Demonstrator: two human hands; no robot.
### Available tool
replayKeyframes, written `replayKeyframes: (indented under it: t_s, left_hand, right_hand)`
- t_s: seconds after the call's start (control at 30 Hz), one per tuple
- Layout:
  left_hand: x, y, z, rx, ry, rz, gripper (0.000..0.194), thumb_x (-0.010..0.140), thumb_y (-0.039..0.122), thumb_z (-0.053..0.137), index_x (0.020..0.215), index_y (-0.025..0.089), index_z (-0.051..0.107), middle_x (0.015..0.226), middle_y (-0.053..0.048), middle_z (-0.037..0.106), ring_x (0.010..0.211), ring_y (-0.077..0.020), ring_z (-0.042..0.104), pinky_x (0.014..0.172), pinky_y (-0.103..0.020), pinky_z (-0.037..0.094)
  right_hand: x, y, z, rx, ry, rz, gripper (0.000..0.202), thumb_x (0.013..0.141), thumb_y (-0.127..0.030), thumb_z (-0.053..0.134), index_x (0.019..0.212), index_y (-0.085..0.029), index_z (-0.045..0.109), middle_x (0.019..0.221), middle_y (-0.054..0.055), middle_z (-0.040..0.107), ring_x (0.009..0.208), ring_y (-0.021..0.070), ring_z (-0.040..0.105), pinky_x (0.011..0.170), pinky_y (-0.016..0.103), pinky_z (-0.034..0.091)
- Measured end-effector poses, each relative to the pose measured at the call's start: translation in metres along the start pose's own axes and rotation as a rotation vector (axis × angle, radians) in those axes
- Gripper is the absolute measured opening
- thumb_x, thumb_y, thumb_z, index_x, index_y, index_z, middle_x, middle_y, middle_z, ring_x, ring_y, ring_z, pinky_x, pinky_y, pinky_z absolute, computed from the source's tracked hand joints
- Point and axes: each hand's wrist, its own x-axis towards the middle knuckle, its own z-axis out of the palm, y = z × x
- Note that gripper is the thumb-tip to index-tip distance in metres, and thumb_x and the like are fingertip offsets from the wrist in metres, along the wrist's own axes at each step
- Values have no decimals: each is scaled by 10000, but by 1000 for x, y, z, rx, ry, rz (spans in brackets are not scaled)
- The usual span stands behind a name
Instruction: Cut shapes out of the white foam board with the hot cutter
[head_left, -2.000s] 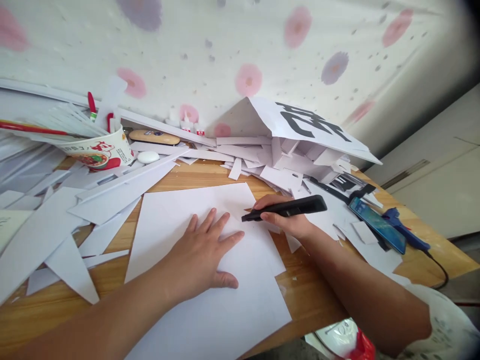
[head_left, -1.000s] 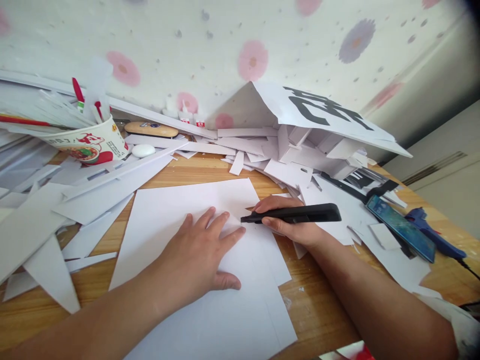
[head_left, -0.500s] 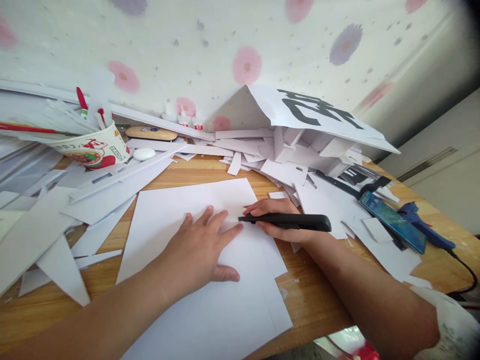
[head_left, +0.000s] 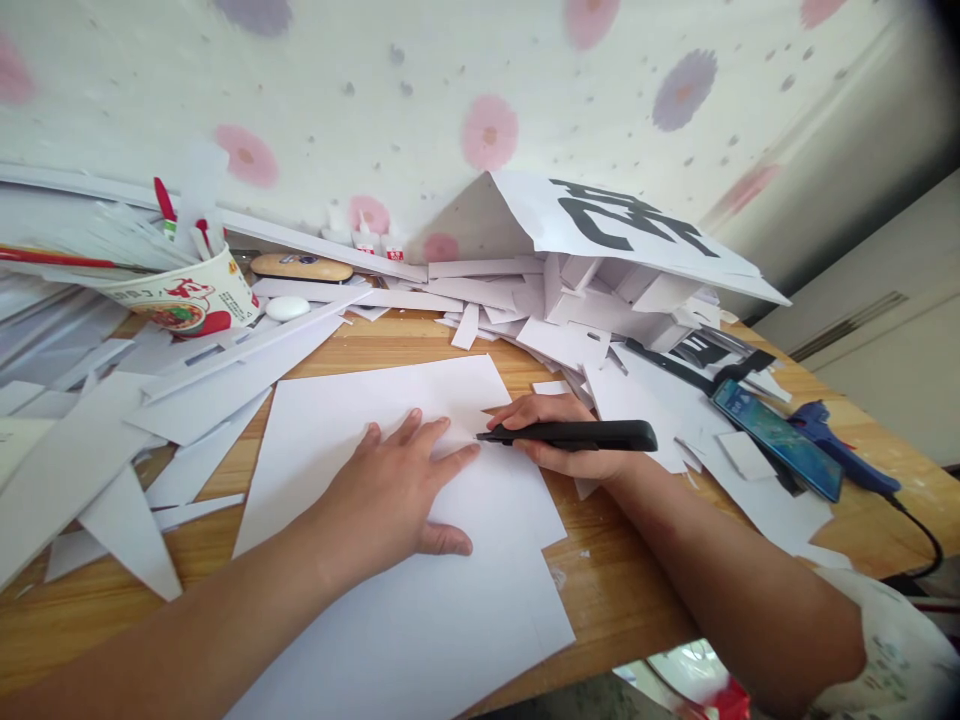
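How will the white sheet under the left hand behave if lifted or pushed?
Probably light and fairly stiff: the white sheet looks thin, yet lies flat with straight, uncurled edges. Likely to slide if pushed: only the spread left hand visibly holds it on the wooden table.

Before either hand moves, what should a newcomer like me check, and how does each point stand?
1. Left hand palm down on the white sheet: ok, fingers spread.
2. Right hand has a grip on the black cutter: ok.
3. Left fingers well away from the cutter's tip: not ok, the index fingertip is close by.
4. Cutter's tip touching the sheet: cannot tell.
5. Phone and blue glue gun off the sheet: ok, both farther right.
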Motion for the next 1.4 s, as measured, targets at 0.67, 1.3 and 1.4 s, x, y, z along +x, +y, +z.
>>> replayKeyframes:
  t_s: [0.67, 1.3, 1.4]
  left_hand:
    - [2, -1, 0, -11, -19, -9, 901, 689, 710, 653, 1467, 369, 354, 1579, -137, 252, 1441, -437, 160, 1069, -683, 224]
    - [0, -3, 1, -33, 9, 8, 889, 683, 709, 658, 1455, 363, 384, 1567, -149, 278, 1436, -440, 177, 1053, -684, 241]
    - [-1, -3, 3, -38, 45, 27, 889, 678, 718, 656, 1446, 340, 411, 1550, -164, 311, 1422, -454, 206, 1040, -697, 248]
  right_hand:
    - [-4, -4, -16, 31, -57, 71, 238, 848, -125, 618, 1074, -198, 641, 1081, 95, 703, 1042, 207, 665, 918, 400, 528]
    - [-5, -7, -16, 63, -20, 172, 187, 852, -249, 651, 1028, -188, 661, 1047, 100, 714, 970, 209, 676, 861, 386, 536]
    - [-6, -23, -17, 122, 237, 159, 122, 850, -271, 661, 961, -219, 664, 986, 68, 724, 927, 222, 692, 833, 406, 561]
